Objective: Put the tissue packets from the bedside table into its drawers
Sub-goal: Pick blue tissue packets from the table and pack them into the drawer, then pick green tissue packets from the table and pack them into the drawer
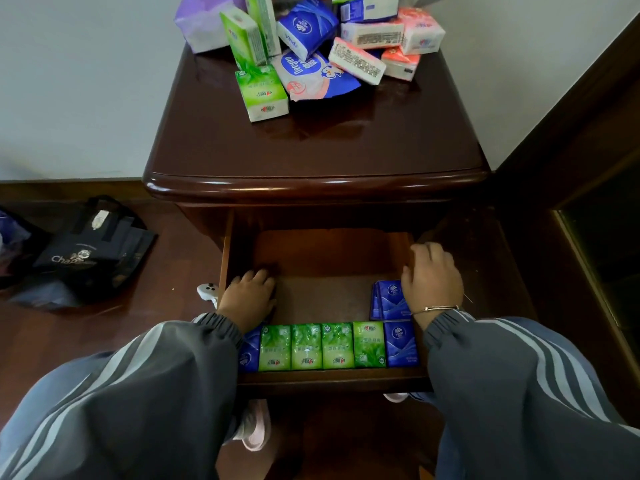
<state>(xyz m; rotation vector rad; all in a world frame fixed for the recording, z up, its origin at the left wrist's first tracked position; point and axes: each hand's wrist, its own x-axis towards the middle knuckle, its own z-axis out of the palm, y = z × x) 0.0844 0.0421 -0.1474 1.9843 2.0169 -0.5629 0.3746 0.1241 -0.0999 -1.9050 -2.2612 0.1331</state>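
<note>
The drawer [322, 381] of the bedside table is pulled open. Along its front wall a row of tissue packets [322, 346] is stood: blue at both ends, four green between. Behind the row's right end, blue packets [384, 299] are touched by the right hand [433, 275], fingers curled. The left hand [251, 292] is laid palm-down on the drawer floor, holding nothing. More packets [311, 39] are heaped on the tabletop [311, 140] above the drawer.
</note>
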